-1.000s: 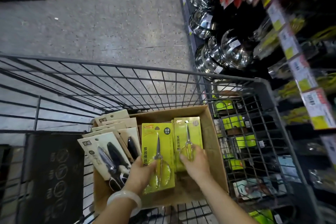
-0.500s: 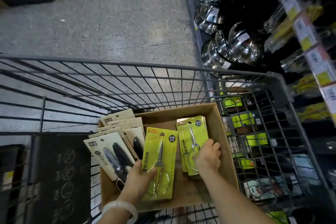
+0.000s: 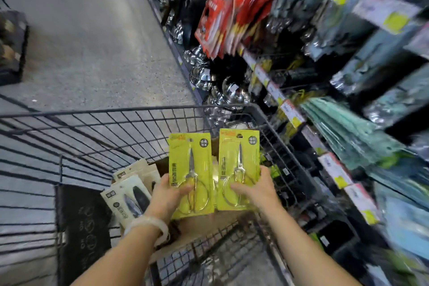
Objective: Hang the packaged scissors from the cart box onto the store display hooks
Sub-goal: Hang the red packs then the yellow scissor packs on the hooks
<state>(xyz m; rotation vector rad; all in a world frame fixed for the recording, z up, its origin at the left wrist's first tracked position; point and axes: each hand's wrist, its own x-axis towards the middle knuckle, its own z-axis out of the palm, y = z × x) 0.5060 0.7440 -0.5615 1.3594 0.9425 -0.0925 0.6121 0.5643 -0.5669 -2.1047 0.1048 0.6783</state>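
My left hand (image 3: 168, 195) grips the lower edge of one yellow scissors pack (image 3: 189, 165), held upright above the cardboard box (image 3: 202, 224) in the cart. My right hand (image 3: 257, 189) grips a second yellow scissors pack (image 3: 239, 158) beside it, also upright. Both packs are lifted clear of the box. Several beige packs of dark-handled scissors (image 3: 130, 195) lean in the box's left side. The store display (image 3: 329, 90) with hanging goods fills the right side, blurred; its hooks are hard to make out.
The wire cart (image 3: 97, 130) surrounds the box, with a dark flap (image 3: 83, 227) at its near left. Price-tag rails (image 3: 334, 169) run along the shelves on the right. Steel bowls (image 3: 209, 76) sit low on the shelf. The aisle floor (image 3: 92, 42) lies ahead.
Both hands have lifted a yellow scissors pack each up out of the box. My view has swung up and to the right toward the display shelves.
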